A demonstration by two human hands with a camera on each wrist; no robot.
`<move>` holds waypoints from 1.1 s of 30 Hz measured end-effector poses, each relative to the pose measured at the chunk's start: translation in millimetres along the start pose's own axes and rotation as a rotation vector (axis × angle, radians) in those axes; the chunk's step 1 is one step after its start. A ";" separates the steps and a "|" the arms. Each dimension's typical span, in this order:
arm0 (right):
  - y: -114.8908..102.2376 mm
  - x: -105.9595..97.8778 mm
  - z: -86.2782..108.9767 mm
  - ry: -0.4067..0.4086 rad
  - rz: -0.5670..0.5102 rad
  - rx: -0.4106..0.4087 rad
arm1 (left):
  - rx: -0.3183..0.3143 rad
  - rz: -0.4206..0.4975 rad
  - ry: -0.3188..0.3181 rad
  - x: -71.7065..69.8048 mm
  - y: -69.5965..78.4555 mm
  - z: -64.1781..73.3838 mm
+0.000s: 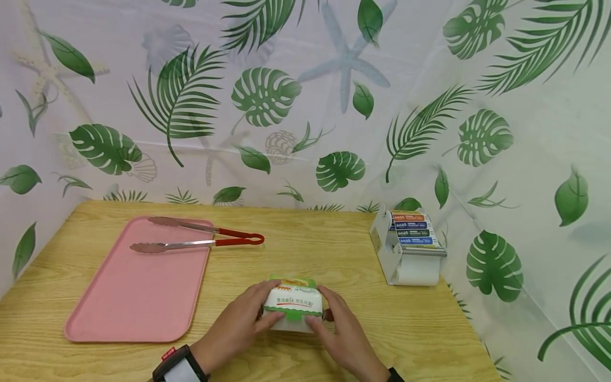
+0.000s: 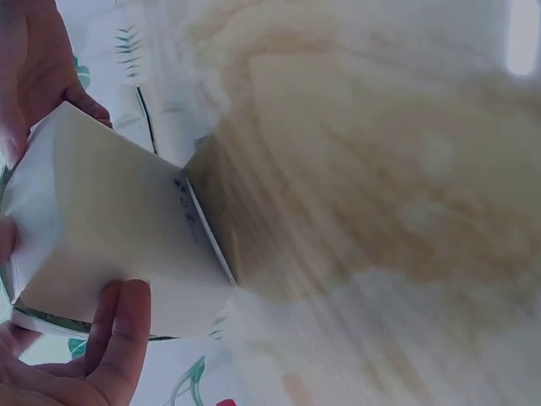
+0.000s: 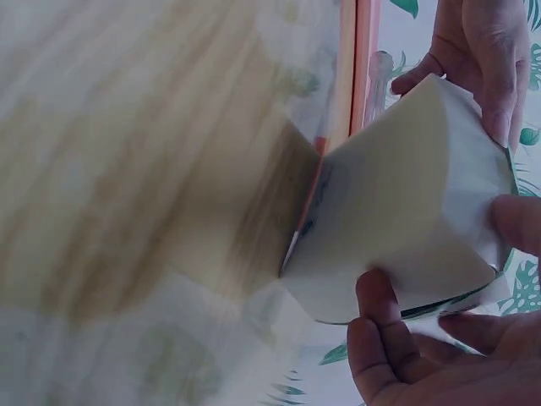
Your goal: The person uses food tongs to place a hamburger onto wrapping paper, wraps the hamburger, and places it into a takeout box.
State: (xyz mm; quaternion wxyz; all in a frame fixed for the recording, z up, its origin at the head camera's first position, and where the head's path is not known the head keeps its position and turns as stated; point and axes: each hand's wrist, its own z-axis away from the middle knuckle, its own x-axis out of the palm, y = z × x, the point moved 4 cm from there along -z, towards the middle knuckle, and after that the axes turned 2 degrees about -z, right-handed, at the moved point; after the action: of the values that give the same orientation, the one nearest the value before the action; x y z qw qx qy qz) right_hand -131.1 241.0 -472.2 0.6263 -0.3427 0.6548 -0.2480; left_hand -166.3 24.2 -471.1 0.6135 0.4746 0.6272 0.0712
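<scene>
A small white-and-green paper burger box [image 1: 293,303] with printed lettering sits between both hands, low in the middle of the head view. My left hand [image 1: 241,317] grips its left side, and the right hand [image 1: 340,330] grips its right side. Both thumbs press on the near face, close to the green edge. From the left wrist view, the box's plain white walls [image 2: 127,211] show, with left-hand fingers [image 2: 127,326] on one of them. Right-hand fingertips [image 3: 378,296] touch a white wall in the right wrist view. Whatever is inside the box is hidden.
On the left of the wooden table [image 1: 305,244] lies a pink tray [image 1: 148,297]. Metal tongs with red handles [image 1: 238,237] rest across its far end, handles past the rim. A white rack [image 1: 382,244] with several small boxes and a paper roll [image 1: 417,270] stands at the back right.
</scene>
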 end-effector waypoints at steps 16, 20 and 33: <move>-10.9 7.3 -12.0 0.049 0.020 -0.009 | -0.028 -0.013 0.018 -5.2 3.5 -5.6; -13.3 8.5 -13.1 0.099 0.047 -0.003 | -0.042 -0.014 0.027 -5.3 3.4 -5.3; -14.9 9.7 -18.2 0.161 0.084 0.038 | -0.070 0.017 0.002 -6.2 2.6 -9.3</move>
State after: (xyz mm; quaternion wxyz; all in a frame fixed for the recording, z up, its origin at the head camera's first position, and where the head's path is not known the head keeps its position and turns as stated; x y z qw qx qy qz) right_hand -146.9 222.2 -465.6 0.5879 -0.2821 0.7119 -0.2607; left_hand -174.0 25.9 -462.8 0.6284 0.4580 0.6210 0.0988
